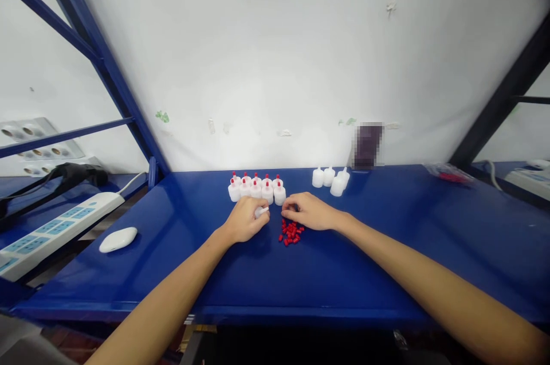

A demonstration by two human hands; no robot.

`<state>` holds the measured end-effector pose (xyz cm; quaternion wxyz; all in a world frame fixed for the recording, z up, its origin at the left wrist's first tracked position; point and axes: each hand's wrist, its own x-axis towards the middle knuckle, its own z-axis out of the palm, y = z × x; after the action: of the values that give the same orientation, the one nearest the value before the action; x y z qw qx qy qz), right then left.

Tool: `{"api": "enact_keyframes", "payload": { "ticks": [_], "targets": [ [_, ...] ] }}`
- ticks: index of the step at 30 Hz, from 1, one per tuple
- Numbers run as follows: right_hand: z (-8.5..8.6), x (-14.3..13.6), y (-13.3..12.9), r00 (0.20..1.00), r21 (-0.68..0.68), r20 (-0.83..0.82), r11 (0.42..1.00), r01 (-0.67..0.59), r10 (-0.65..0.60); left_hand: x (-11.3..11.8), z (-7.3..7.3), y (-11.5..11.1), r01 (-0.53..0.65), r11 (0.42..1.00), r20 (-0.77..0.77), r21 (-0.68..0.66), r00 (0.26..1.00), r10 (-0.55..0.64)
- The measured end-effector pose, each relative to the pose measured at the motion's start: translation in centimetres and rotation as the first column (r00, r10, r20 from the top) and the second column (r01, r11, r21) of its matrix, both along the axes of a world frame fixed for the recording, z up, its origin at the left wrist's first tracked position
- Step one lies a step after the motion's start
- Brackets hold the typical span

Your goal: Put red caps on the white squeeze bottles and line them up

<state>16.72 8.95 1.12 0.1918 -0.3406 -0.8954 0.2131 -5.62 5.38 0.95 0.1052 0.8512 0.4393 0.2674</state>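
Note:
My left hand is closed around a small white dropper bottle; its bare nozzle pokes out between thumb and fingers, pointing right. Just across from it, my right hand has its fingertips drawn together above a loose pile of small red caps. Whatever sits in those fingertips, if anything, is too small to make out. Behind my left hand stand two rows of white bottles with red caps. Several uncapped white bottles are grouped farther back on the right.
The blue table meets a white wall. A dark, blurred-out object leans there. At left lie a white rounded case and a power strip. A clear bag with red pieces rests at back right. Blue frame posts flank the table.

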Motion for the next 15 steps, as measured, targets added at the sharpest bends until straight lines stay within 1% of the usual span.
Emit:
{"api": "enact_keyframes", "payload": {
  "ticks": [5, 11, 15],
  "targets": [
    [0.23, -0.03, -0.18, 1.0, -0.056, 0.021, 0.998, -0.002, 0.004, 0.13, 0.1, 0.17, -0.005, 0.998, 0.035, 0.055, 0.999, 0.003],
    [0.3, 0.07, -0.25, 0.999, -0.045, 0.018, 0.999, -0.025, 0.026, 0.32, 0.38, 0.03, -0.023, 0.997, 0.106, 0.073, 0.994, 0.015],
    [0.1, -0.06, -0.24, 1.0, -0.061, 0.003, 0.998, 0.003, -0.003, 0.55, 0.61, -0.23, -0.029, 0.996, 0.135, 0.079, 0.991, 0.018]
  ]
}}
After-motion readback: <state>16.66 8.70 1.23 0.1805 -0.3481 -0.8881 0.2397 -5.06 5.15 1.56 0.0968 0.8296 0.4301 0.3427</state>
